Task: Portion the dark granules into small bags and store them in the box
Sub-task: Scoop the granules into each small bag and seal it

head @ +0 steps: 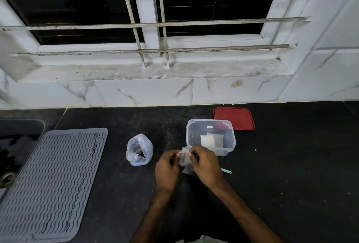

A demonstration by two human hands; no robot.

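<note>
My left hand (pixel 167 167) and my right hand (pixel 206 163) both pinch the top of a small clear bag (pixel 184 160) held just above the dark counter (pixel 281 174). Its lower part looks dark. To the left stands a larger open plastic bag (pixel 139 150) with dark contents inside. Just behind my hands sits a clear plastic box (pixel 210 136), open, with small whitish bags lying in it. A light blue scoop handle (pixel 226 171) pokes out from behind my right hand.
The box's red lid (pixel 234 118) lies flat behind the box. A grey ribbed drying mat (pixel 52 182) covers the counter's left side, with a sink (pixel 11 149) beyond it. A tiled wall and barred window stand at the back.
</note>
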